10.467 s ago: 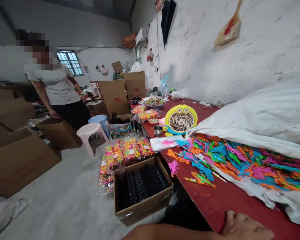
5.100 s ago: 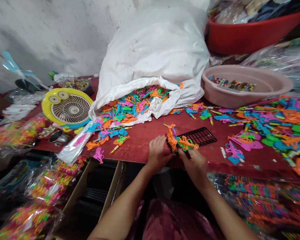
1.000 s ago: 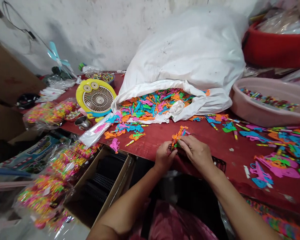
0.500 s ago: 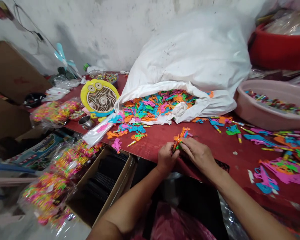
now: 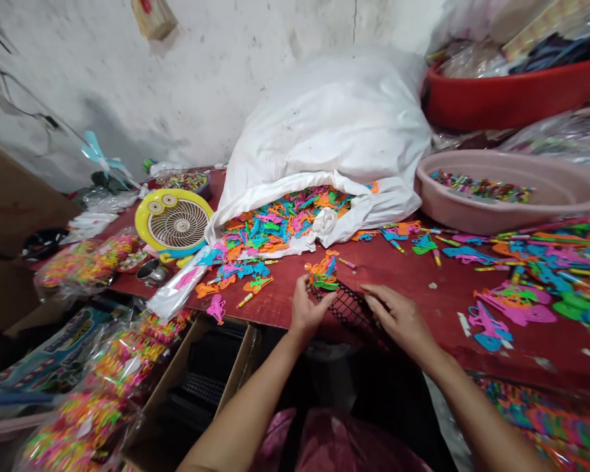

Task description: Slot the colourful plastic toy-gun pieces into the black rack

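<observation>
My left hand (image 5: pixel 309 309) is closed around a bunch of small plastic toy pieces (image 5: pixel 324 270) in orange, green, blue and pink, over the red table. Beneath and between my hands lies a black plastic grid (image 5: pixel 347 305), partly covered by them. Fingers stretched and slightly apart, my right hand (image 5: pixel 398 321) is at the grid's right side with no toy piece visible in it. A small printed stick (image 5: pixel 347 263) lies just beyond the bunch. Behind, a white sack (image 5: pixel 324 124) gapes open, showing many similar coloured pieces (image 5: pixel 290 221).
A yellow fan (image 5: pixel 177 223) and a metal cup (image 5: pixel 151 271) stand on the left. Below, a carton (image 5: pixel 236 380) holds black grids beside bagged colourful pieces (image 5: pixel 120 367). At right are a pink basin (image 5: pixel 472 208), a red tub (image 5: pixel 496 98) and scattered toy pieces (image 5: pixel 516 301).
My right hand has moved away from the bunch, uncovering the black grid. The bunch stays in my left hand. The camera view has shifted, and a printed stick now shows on the table.
</observation>
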The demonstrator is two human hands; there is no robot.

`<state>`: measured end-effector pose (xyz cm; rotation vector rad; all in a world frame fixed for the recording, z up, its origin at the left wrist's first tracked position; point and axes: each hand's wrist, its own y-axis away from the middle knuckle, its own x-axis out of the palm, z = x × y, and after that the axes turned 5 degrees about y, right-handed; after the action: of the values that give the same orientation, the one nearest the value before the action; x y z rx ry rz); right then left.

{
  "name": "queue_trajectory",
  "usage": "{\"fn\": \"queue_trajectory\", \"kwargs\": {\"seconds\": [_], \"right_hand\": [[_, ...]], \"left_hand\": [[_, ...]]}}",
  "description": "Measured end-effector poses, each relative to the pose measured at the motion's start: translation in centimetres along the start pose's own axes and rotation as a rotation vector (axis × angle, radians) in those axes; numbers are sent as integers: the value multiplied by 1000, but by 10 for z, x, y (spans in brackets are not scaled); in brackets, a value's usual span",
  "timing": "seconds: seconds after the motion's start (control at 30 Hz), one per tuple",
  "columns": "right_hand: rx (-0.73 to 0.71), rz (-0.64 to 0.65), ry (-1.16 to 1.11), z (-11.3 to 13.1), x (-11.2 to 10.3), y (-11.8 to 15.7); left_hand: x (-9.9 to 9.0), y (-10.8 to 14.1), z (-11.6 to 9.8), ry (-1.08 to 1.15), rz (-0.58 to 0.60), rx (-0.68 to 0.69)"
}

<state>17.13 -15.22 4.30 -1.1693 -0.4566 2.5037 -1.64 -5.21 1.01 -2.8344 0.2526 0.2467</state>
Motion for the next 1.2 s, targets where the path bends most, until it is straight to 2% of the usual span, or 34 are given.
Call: {"fn": "queue_trajectory", "kwargs": {"seconds": [0.07, 0.13, 0.2, 0.3, 0.6, 0.7, 0.77, 0.87, 0.97, 1.03, 1.1, 1.2], "right_hand": [[-12, 34, 4, -8, 0, 12], [-17, 44, 8, -12, 0, 21], [-14, 37, 16, -12, -1, 26], [-10, 29, 19, -11, 1, 28], [-59, 77, 106, -9, 16, 25], [-44, 58, 76, -4, 6, 27], [-15, 30, 76, -7, -12, 32], [97, -101, 204, -26, -58, 46], [267, -301, 472, -57, -116, 71], [418, -365, 728, -79, -152, 90], [589, -331, 931, -101, -180, 107], [738, -99, 1019, -127, -205, 121]], "left_hand": [[4, -5, -4, 44, 6, -30], [9, -11, -5, 135, 76, -44], [13, -16, -4, 243, 146, -52], [15, -21, 0, 314, 178, -70], [8, -25, 0, 260, 219, -85], [6, -24, 1, 207, 220, -86], [6, -21, 4, 196, 217, -90], [7, -17, 12, 164, 181, -79], [10, -18, 20, 158, 198, -84], [11, -22, 24, 165, 238, -104], [10, -30, 27, 185, 291, -116], [8, -46, 30, 205, 395, -132]]}}
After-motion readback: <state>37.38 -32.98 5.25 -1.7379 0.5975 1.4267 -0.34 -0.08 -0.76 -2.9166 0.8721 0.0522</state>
